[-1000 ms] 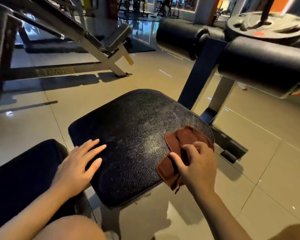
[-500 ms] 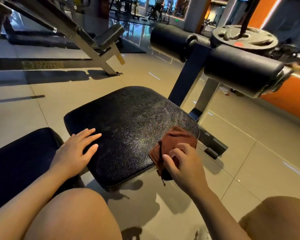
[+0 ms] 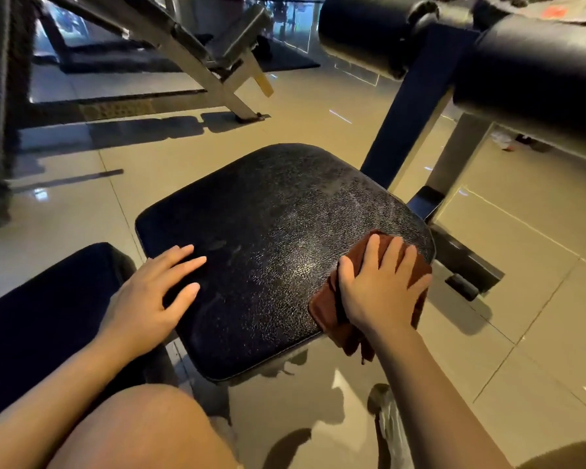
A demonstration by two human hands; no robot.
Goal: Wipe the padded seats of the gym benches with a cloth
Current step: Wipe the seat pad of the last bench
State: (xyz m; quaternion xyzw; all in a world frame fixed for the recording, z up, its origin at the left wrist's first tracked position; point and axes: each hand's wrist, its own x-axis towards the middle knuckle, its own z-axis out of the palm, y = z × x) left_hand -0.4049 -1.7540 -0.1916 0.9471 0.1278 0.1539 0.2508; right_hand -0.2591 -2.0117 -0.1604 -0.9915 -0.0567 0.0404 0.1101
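The right hand, pinching a moment ago, now presses the brown cloth flat-fingered on the padded seat, so wiping resumes

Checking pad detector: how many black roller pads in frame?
2. One roller pad at top centre, left of the blue upright; the other at top right, cut off by the frame edge. More may be hidden.

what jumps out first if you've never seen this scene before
The black padded seat fills the middle of the view, its grainy surface catching the light. At its right edge the right hand presses a brown cloth flat, part of it hanging over the side, while the left hand rests open on the seat's left side. Two thick black roller pads loom at top right.
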